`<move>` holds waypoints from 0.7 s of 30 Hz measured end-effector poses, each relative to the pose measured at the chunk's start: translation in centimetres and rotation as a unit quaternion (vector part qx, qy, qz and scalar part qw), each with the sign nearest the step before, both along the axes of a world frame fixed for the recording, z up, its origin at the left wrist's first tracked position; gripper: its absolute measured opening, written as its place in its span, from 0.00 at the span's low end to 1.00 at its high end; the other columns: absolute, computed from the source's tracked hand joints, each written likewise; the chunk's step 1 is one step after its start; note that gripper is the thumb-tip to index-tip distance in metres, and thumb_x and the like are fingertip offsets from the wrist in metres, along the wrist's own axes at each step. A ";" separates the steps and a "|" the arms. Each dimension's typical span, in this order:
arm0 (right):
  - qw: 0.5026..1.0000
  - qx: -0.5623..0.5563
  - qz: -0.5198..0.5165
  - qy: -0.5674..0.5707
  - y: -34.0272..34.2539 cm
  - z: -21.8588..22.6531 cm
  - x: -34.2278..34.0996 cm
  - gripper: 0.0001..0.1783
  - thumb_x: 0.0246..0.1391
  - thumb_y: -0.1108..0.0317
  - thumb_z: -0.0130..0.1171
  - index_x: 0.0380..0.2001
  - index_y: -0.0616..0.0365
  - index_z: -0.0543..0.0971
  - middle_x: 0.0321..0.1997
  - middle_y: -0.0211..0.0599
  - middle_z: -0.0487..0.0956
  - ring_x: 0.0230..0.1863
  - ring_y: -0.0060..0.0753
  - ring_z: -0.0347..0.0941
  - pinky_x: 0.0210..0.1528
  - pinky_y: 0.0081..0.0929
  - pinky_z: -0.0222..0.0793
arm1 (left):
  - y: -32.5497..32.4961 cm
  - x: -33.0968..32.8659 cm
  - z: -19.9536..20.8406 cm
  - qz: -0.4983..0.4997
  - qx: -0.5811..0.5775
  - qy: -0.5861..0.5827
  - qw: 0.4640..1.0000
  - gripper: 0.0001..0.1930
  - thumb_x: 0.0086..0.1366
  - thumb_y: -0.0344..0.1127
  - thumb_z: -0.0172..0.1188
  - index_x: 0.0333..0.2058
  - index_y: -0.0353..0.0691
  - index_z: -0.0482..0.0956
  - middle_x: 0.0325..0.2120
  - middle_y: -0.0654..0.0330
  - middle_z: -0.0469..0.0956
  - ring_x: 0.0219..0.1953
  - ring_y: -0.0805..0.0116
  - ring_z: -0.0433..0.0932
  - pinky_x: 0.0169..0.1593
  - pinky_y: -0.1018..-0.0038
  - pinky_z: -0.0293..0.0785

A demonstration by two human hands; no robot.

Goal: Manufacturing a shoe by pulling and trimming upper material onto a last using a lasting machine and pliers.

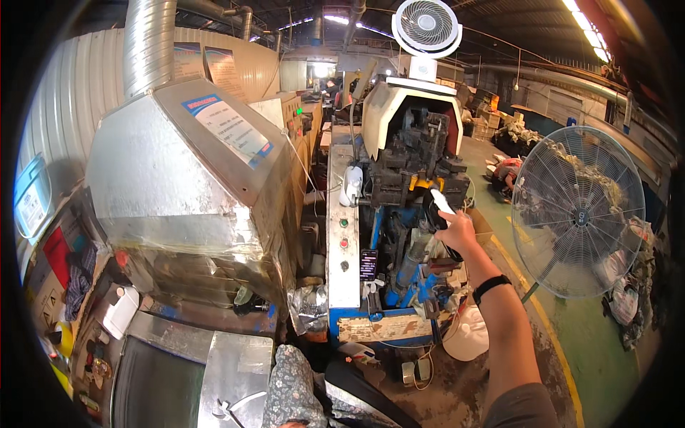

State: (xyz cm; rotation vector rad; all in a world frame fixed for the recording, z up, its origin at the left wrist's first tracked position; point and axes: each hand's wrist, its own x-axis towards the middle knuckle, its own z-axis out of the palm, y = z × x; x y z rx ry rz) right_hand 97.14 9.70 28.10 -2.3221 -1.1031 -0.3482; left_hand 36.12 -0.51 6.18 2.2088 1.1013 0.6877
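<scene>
My right hand [457, 234] reaches forward to the machine and is closed round a black shoe [431, 211] with a white upper-facing part [442, 202]. The shoe is held just in front of the machine's dark metal head [421, 153], beside its yellow parts [421, 183]. Whether the shoe touches the machine, I cannot tell. A black band circles my right wrist. Of my left hand only a sliver of skin [294, 424] seems to show at the lower edge, by a floral-patterned cloth [292, 378]; its fingers are hidden.
A control panel with buttons [344, 246] and a phone [368, 265] are left of the machine's lower part. A large metal hood [171, 164] stands left. To the right is a caged floor fan [579, 214]; a white fan [427, 28] tops the machine. Another person [506, 175] crouches behind.
</scene>
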 end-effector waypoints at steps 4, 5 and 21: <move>0.995 -0.091 0.022 0.042 1.1 0.3 1.0 0.39 0.32 0.61 0.73 0.56 0.37 0.78 0.59 0.54 0.71 0.55 0.56 0.71 0.56 0.43 0.70 | 0.5 1.0 -1.1 0.011 0.044 -0.026 0.999 0.07 0.62 0.31 0.56 0.37 0.38 0.80 0.37 0.48 0.80 0.38 0.46 0.79 0.43 0.58 0.74; 0.993 -0.098 -0.001 0.059 1.2 0.2 0.2 0.40 0.33 0.60 0.72 0.57 0.36 0.77 0.59 0.53 0.71 0.57 0.57 0.69 0.57 0.45 0.69 | 0.2 1.1 -1.0 0.018 0.053 -0.025 0.998 0.06 0.62 0.30 0.56 0.36 0.38 0.80 0.35 0.48 0.80 0.37 0.45 0.79 0.42 0.59 0.75; 0.997 -0.009 -0.020 -0.070 2.4 -4.8 -2.3 0.38 0.42 0.55 0.65 0.61 0.36 0.70 0.68 0.51 0.61 0.65 0.61 0.58 0.62 0.52 0.61 | 1.5 0.9 -2.4 0.001 0.032 -0.023 0.999 0.08 0.62 0.31 0.57 0.39 0.38 0.80 0.37 0.48 0.80 0.39 0.48 0.79 0.45 0.62 0.75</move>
